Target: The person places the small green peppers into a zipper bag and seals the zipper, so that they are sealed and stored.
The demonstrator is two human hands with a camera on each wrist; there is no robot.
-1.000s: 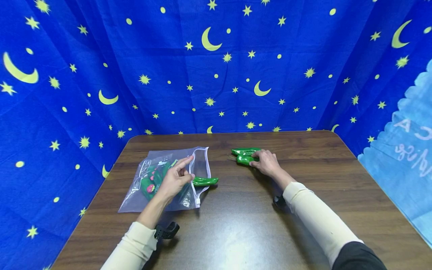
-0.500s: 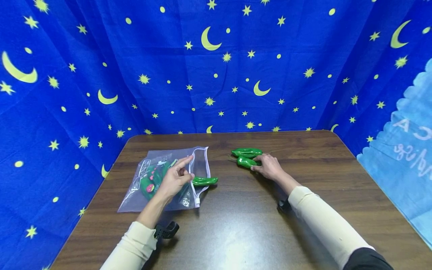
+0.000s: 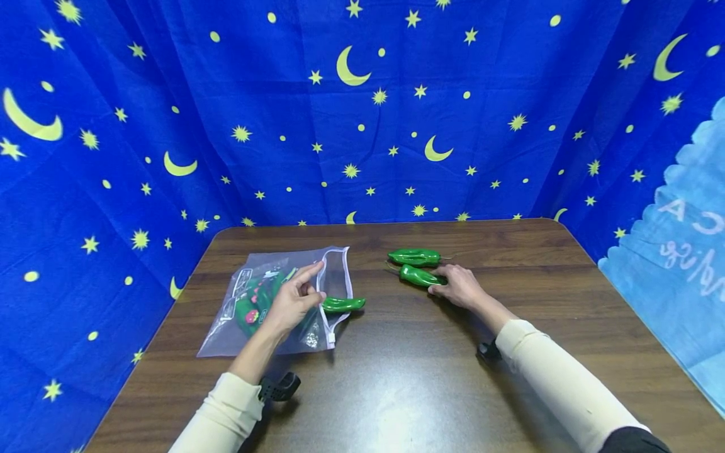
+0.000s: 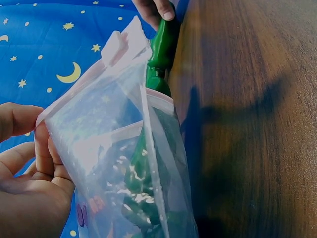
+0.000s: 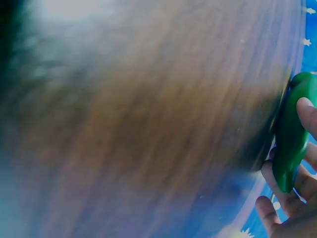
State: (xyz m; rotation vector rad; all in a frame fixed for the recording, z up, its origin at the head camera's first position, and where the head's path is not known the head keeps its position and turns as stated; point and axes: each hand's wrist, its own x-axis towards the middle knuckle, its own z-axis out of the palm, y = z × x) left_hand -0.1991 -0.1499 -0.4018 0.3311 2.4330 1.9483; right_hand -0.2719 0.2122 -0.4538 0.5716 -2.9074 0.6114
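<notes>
A clear zip bag (image 3: 223, 340) with pink-white edging lies on the left of the table. My left hand (image 3: 291, 305) pinches the edge of its mouth between thumb and finger, as the left wrist view confirms. Inside the bag are dark green peppers (image 4: 141, 198), seen through the plastic. One green pepper (image 3: 347, 305) pokes out of the mouth. To the right, my right hand (image 3: 460, 286) grips the end of another green pepper (image 3: 418, 275) between thumb and fingers. In the right wrist view this pepper (image 5: 291, 131) lies along the fingers. Just behind it rests a further green pepper (image 3: 415, 257).
The brown wooden table (image 3: 396, 365) carries everything. A blue curtain (image 3: 294, 157) with moons and stars stands behind and at the sides. A light blue cloth (image 3: 680, 239) hangs at the right. The white zip slider (image 3: 331, 338) sits at the bag's near corner.
My right hand has shifted right and slightly toward me, and the pepper in it has moved a little away from the one behind. The left hand and bag have stayed in place.
</notes>
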